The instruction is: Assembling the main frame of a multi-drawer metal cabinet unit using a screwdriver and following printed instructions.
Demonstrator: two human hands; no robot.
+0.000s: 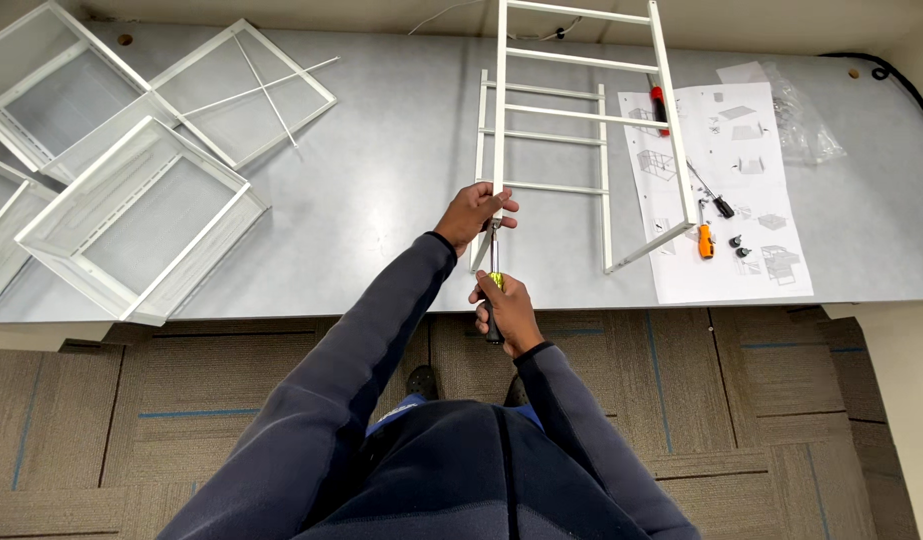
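Observation:
My left hand [473, 213] grips the near end of a white metal ladder-shaped frame [577, 62] that stands tilted over the grey table [381, 190]. A second, smaller white ladder-shaped frame [543, 136] lies flat under it. My right hand [504, 308] holds a screwdriver [493, 278] with a yellow and black handle, its shaft pointing up at the frame's end just below my left hand.
Several white mesh trays [141, 215] are stacked at the table's left. A paper instruction sheet [726, 190] lies at the right with an orange-handled screwdriver [703, 240], a red-handled tool [659, 105], small black parts [738, 246] and a clear plastic bag [799, 125]. Carpet floor lies below.

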